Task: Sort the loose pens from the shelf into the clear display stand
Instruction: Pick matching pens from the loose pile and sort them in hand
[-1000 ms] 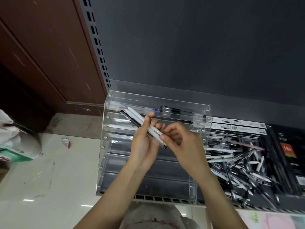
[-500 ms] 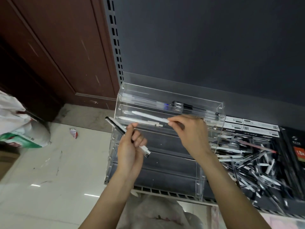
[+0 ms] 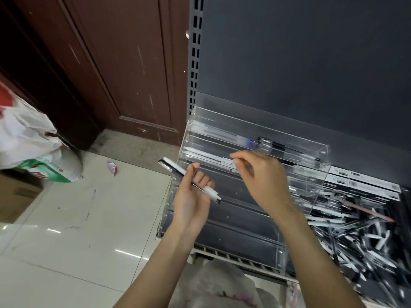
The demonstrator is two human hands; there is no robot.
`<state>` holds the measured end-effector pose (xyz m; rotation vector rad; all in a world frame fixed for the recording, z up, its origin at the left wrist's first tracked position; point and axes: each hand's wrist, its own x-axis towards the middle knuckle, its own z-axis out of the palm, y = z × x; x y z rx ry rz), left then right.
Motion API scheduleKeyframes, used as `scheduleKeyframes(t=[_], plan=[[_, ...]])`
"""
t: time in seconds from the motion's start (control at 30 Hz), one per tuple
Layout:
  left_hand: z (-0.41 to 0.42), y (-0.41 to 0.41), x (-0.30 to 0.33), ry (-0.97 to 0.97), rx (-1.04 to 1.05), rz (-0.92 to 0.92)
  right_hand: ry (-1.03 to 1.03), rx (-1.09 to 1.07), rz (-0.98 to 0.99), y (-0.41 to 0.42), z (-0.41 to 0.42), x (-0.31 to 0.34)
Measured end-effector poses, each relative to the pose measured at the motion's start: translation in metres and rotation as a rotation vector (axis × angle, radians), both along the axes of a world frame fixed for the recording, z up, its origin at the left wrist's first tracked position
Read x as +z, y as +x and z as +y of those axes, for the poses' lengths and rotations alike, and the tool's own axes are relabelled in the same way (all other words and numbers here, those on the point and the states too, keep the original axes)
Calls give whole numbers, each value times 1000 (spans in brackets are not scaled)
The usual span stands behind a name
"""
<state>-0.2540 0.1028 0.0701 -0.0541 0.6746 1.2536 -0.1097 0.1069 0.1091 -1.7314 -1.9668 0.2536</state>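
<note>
The clear display stand [image 3: 322,150] sits on the shelf, its tiers stepping down toward me. Its top tier holds clear pens with blue and black ends [image 3: 263,143]. White pens [image 3: 201,154] lie in the second tier. My left hand [image 3: 191,202] is in front of the stand's left side and grips two pens [image 3: 175,170], one black and one white, pointing up-left. My right hand [image 3: 261,177] hovers at the second tier with its fingers loosely curled and nothing visible in them. The loose pens [image 3: 355,236] are heaped on the shelf to the right of the stand.
Flat pen boxes [image 3: 367,185] lie behind the heap, with a pink pencil [image 3: 367,211] on top of it. To the left are a tiled floor, a white plastic bag [image 3: 29,145], a cardboard box [image 3: 15,196] and a brown door [image 3: 111,63]. Another plastic bag [image 3: 213,285] hangs below the shelf.
My right hand took a white pen from the left hand's bundle, laid it in the second tier and let go. The left hand moved down-left with the other two pens.
</note>
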Motion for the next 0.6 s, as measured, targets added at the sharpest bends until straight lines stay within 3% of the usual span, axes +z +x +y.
scheduleKeyframes(t=[0.2,0.4,0.5,0.6], plan=[[1,13,12,114,-28,38,-374,-83,487,-19,-46,2],[-6,14,7,371,-334,460,-206,-198,597,10,-46,7],[-9,15,10,361,-354,512,-232,-163,560,14,-50,5],[-13,15,9,341,-387,651,-96,-177,604,20,-53,2]])
